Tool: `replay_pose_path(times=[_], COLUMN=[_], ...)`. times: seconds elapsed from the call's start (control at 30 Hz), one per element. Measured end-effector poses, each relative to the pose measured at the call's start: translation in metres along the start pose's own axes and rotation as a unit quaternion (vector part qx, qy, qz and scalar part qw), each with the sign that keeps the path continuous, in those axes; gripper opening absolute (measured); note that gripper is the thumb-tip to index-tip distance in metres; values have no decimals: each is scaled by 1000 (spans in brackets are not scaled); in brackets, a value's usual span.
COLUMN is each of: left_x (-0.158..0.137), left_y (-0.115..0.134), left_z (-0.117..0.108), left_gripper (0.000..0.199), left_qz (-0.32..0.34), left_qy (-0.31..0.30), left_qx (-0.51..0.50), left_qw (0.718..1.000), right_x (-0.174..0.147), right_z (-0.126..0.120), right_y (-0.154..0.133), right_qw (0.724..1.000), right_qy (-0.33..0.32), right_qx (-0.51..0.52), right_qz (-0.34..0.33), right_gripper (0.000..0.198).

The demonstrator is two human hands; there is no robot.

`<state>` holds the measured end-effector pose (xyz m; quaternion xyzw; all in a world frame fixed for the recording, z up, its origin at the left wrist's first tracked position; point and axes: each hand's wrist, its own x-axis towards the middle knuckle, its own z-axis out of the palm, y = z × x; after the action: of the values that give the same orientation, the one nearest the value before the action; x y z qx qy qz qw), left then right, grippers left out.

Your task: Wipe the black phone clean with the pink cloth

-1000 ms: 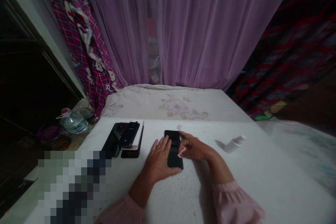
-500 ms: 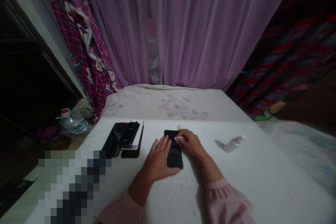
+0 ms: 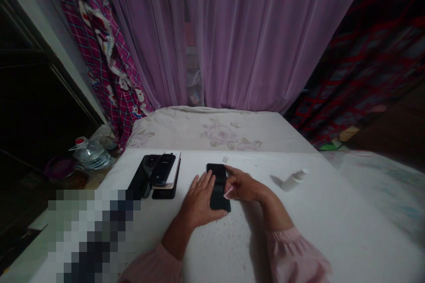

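Note:
A black phone (image 3: pixel 218 185) lies flat on the white tabletop. My left hand (image 3: pixel 198 199) rests along its left side with the fingers stretched out, fingertips on the upper left edge and the thumb by the bottom edge. On the phone's right side, my right hand (image 3: pixel 244 185) pinches a small pale pink cloth or wipe (image 3: pixel 228 192), which sits at the right edge of the screen. Most of that cloth is hidden by the fingers. Pink sleeves cover both forearms.
Several phones (image 3: pixel 164 170) lie in an overlapping group to the left. On the right stands a small white bottle (image 3: pixel 295 180). A tiny pale square (image 3: pixel 225 159) lies beyond the phone. A large clear plastic bottle (image 3: pixel 91 154) stands off the table's left side; purple curtains (image 3: pixel 252 44) hang behind.
My right hand has slid down the phone's right side toward me, with the pink cloth still pinched. My left hand and the phone have stayed in place.

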<state>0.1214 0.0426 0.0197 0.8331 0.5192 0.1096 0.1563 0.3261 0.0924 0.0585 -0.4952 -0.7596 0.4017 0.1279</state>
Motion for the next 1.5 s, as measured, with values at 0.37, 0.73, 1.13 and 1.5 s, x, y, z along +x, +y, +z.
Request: replay_pose_path(times=[0.37,0.73,1.13,1.5], left_x=[0,1,0,1], left_y=[0,0,2,1], left_z=[1,-1,-2,-3], left_gripper=[103,102,105,105], left_qz=[-2,0,-11,-6], left_qy=[-4,-5,-16,-14], left_qx=[9,3,3,5], left_qw=[1000,1000,1000,1000], right_x=[0,19,34,6], right_z=[1,17,29,3], right_y=[-11,2,13,-2], right_qw=[999,980,965,998], right_qy=[13,173,243,38], right_qx=[-42,-88,-87,-37], right_qz=[24,33,49,26], right_gripper=[12,8,11,13])
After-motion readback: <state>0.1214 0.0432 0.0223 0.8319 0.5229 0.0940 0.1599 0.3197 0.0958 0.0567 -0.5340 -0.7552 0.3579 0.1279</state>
